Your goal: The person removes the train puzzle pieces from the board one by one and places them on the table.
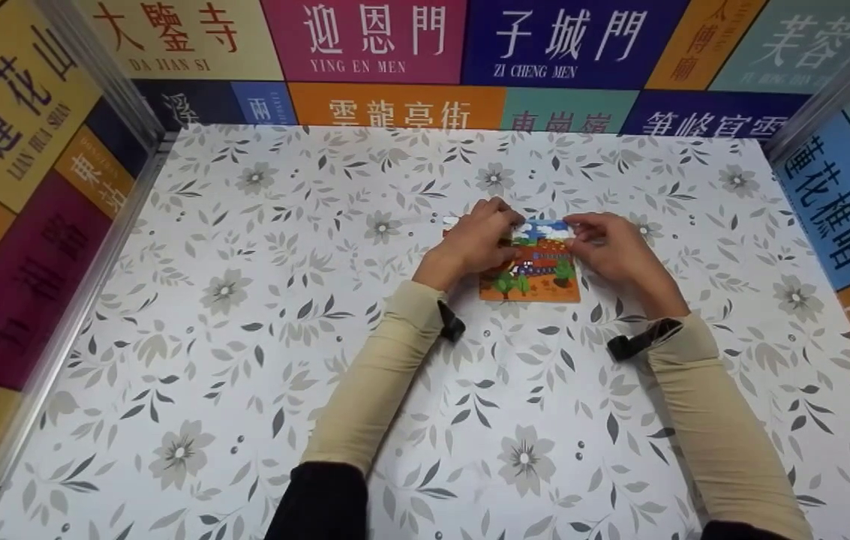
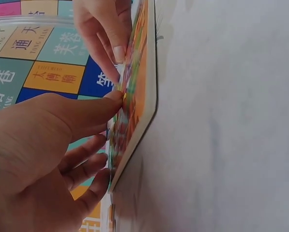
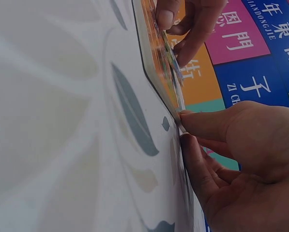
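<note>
A small square jigsaw puzzle [image 1: 531, 289] lies flat on the table, showing blue sky, orange ground and green bushes. My left hand [image 1: 473, 241] covers its upper left part. In the right wrist view a thin puzzle piece [image 3: 174, 62] slants up from the picture, between the left thumb and fingers. My right hand [image 1: 617, 251] is at the upper right side, thumb and forefinger pinching the puzzle's edge. Seen from the left wrist, the left thumb [image 2: 116, 95] is against the picture surface, other fingers lower along the same side.
The table [image 1: 282, 337] has a white cover printed with grey flowers and leaves. Bits of colour [image 1: 451, 223] show just left of my left hand. Panels with coloured blocks and writing [image 1: 387, 45] stand along the back and both sides. A dark strap [image 1: 452, 322] hangs at the left cuff.
</note>
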`<state>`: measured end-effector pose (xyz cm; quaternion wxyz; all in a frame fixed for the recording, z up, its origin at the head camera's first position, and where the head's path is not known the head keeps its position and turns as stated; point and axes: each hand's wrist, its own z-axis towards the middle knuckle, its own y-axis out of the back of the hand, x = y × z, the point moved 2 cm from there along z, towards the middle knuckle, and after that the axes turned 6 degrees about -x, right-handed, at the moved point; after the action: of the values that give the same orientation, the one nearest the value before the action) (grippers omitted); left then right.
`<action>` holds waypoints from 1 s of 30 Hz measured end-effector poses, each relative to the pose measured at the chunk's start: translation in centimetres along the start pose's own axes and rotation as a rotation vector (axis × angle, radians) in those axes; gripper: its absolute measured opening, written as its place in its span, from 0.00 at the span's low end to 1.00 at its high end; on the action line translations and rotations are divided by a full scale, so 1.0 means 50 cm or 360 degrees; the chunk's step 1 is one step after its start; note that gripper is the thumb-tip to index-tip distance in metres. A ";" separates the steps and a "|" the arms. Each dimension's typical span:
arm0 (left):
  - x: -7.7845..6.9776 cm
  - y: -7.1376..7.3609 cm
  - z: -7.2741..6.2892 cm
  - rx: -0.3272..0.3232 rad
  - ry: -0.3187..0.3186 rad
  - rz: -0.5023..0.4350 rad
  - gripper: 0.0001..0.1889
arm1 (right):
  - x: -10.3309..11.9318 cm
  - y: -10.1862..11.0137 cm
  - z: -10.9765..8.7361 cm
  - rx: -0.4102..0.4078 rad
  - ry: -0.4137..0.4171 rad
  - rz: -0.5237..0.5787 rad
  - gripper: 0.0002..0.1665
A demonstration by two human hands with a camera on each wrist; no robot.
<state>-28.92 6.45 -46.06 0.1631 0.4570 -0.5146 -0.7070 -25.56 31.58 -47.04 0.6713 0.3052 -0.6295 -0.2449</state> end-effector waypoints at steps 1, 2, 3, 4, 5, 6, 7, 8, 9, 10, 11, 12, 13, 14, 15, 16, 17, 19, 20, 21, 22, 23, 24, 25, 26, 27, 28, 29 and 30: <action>0.001 0.000 0.000 0.0002 0.0002 -0.0003 0.28 | -0.001 0.000 0.000 0.0004 -0.0011 0.0001 0.28; 0.001 -0.001 0.001 0.0005 0.0005 -0.0006 0.28 | 0.000 0.001 0.000 0.0007 -0.0017 0.0002 0.28; 0.001 -0.001 0.001 0.0007 0.0009 -0.0009 0.28 | -0.001 0.001 0.000 0.0013 -0.0022 0.0006 0.28; 0.001 -0.001 0.001 0.0011 0.0014 -0.0011 0.28 | 0.000 0.002 0.000 0.0016 -0.0026 0.0008 0.28; 0.001 -0.001 0.001 0.0015 0.0018 -0.0018 0.28 | 0.000 0.002 0.000 0.0019 -0.0031 0.0013 0.29; 0.000 -0.001 0.001 0.0017 0.0022 -0.0026 0.28 | 0.000 0.003 -0.001 0.0019 -0.0036 0.0016 0.29; 0.000 -0.001 0.001 0.0018 0.0024 -0.0034 0.28 | 0.001 0.003 -0.002 0.0021 -0.0039 0.0021 0.29; -0.001 -0.001 0.001 0.0019 0.0026 -0.0039 0.29 | 0.001 0.004 -0.003 0.0018 -0.0043 0.0027 0.29; -0.001 0.000 0.001 0.0020 0.0026 -0.0044 0.29 | 0.001 0.004 -0.003 0.0020 -0.0045 0.0031 0.29; -0.002 0.000 0.002 0.0017 0.0022 -0.0051 0.30 | 0.001 0.003 -0.003 0.0019 -0.0047 0.0032 0.29; -0.002 0.000 0.002 0.0012 0.0016 -0.0061 0.30 | 0.001 0.003 -0.004 0.0020 -0.0052 0.0037 0.29; -0.003 0.001 0.001 0.0010 0.0013 -0.0076 0.31 | 0.002 0.003 -0.004 0.0019 -0.0054 0.0040 0.29; -0.003 0.001 0.001 0.0006 0.0009 -0.0091 0.31 | 0.001 0.003 -0.005 0.0019 -0.0059 0.0047 0.29; -0.003 0.001 0.001 0.0002 0.0005 -0.0109 0.31 | 0.002 0.003 -0.005 0.0020 -0.0068 0.0056 0.29; -0.003 0.001 0.001 -0.0002 0.0002 -0.0133 0.31 | 0.002 0.003 -0.006 0.0023 -0.0078 0.0064 0.29; -0.003 0.001 0.001 -0.0004 -0.0001 -0.0153 0.31 | 0.002 0.003 -0.006 0.0024 -0.0085 0.0066 0.29; -0.002 0.001 0.000 -0.0002 0.0003 -0.0173 0.31 | 0.002 0.004 -0.006 0.0025 -0.0092 0.0071 0.29; -0.002 0.001 0.000 0.0002 0.0014 -0.0202 0.31 | 0.002 0.004 -0.006 0.0027 -0.0098 0.0071 0.29; -0.001 0.001 -0.001 0.0005 0.0020 -0.0211 0.31 | 0.002 0.004 -0.006 0.0028 -0.0098 0.0062 0.29; -0.001 0.002 -0.001 0.0008 0.0026 -0.0214 0.31 | 0.002 0.004 -0.006 0.0027 -0.0092 0.0051 0.29; -0.001 0.001 -0.001 0.0010 0.0030 -0.0215 0.31 | 0.002 0.004 -0.005 0.0026 -0.0083 0.0043 0.29; -0.001 0.001 -0.001 0.0008 0.0030 -0.0218 0.31 | 0.002 0.005 -0.006 0.0020 -0.0063 0.0042 0.29; -0.001 0.001 -0.002 0.0004 0.0025 -0.0220 0.31 | 0.003 0.005 -0.006 0.0017 -0.0043 0.0039 0.29; 0.000 0.001 -0.002 -0.0001 0.0019 -0.0220 0.31 | 0.003 0.005 -0.006 0.0012 -0.0021 0.0033 0.29; 0.000 0.001 -0.003 -0.0005 0.0012 -0.0221 0.31 | 0.004 0.004 -0.007 0.0006 0.0000 0.0031 0.29; 0.000 0.000 -0.003 -0.0010 0.0004 -0.0222 0.30 | 0.004 0.004 -0.007 0.0002 0.0019 0.0035 0.28; 0.001 0.000 -0.003 -0.0013 -0.0002 -0.0223 0.30 | 0.005 0.004 -0.008 -0.0002 0.0033 0.0037 0.28; 0.001 0.000 -0.004 -0.0014 -0.0007 -0.0221 0.30 | 0.005 0.004 -0.007 -0.0007 0.0039 0.0036 0.28; 0.000 0.000 -0.003 -0.0014 -0.0009 -0.0217 0.30 | 0.005 0.003 -0.007 -0.0008 0.0032 0.0032 0.28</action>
<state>-28.78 6.35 -46.09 0.1150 0.4883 -0.4794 -0.7201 -25.21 31.56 -46.77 0.6808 0.2994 -0.6251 -0.2367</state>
